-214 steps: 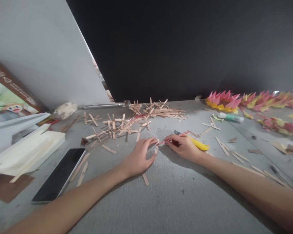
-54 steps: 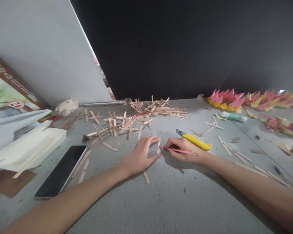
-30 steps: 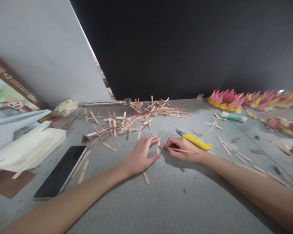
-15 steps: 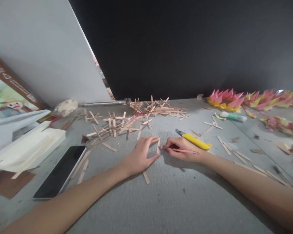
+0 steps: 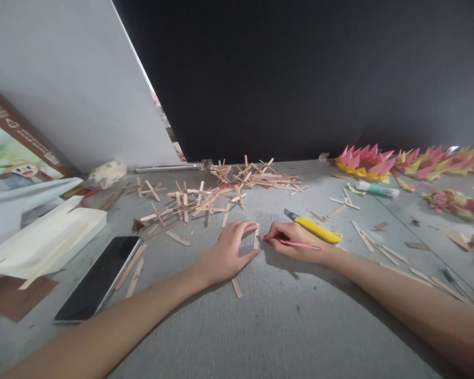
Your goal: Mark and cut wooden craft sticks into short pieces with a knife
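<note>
Grey work surface (image 5: 256,337) before a black panel (image 5: 300,79) and pale grey panel (image 5: 71,79), narrow gap (image 5: 164,117) between.

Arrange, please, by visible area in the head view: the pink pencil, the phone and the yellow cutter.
1. Phone
2. Yellow cutter
3. Pink pencil, about as long as the cutter but much thinner, partly covered by the right hand

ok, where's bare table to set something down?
Most room: the near table between left forearm and right forearm, specks aside. Smaller patch: between stick pile, yellow knife, left hand and right hand. Crowded: back middle along that pile, left side with phone and white box.
</note>
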Demonstrator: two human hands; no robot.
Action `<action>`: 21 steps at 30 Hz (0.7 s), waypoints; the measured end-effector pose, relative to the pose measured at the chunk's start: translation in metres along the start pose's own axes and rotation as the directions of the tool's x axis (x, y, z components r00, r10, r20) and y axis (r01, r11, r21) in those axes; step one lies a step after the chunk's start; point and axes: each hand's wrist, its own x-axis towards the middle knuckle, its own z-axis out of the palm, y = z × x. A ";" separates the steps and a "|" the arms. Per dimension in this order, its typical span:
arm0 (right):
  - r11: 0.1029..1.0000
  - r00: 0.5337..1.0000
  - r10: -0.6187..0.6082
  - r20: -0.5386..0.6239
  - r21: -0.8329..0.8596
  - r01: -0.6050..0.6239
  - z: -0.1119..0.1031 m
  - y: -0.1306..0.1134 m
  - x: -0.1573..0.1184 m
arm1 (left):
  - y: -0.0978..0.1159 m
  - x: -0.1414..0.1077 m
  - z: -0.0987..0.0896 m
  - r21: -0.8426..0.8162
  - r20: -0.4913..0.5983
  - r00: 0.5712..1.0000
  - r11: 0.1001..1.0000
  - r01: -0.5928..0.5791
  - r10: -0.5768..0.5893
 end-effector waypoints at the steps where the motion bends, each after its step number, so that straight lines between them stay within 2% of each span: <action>1: 1.000 1.000 0.003 0.000 -0.003 -0.003 0.000 0.000 0.000 | 0.000 0.000 0.000 -0.002 -0.001 1.000 1.000 -0.003 0.003; 8: 0.998 0.998 -0.042 0.050 0.038 0.040 -0.001 0.002 0.000 | 0.001 0.000 -0.001 -0.002 0.008 1.000 1.000 0.003 -0.003; 13: 1.000 1.000 -0.001 0.019 0.012 0.001 -0.001 -0.001 -0.001 | 0.001 0.000 -0.002 -0.006 0.008 1.000 1.000 0.005 -0.005; 21: 0.999 0.998 -0.043 0.052 0.024 0.042 -0.001 0.004 -0.001 | 0.002 0.000 -0.001 -0.013 0.003 1.000 1.000 0.004 -0.004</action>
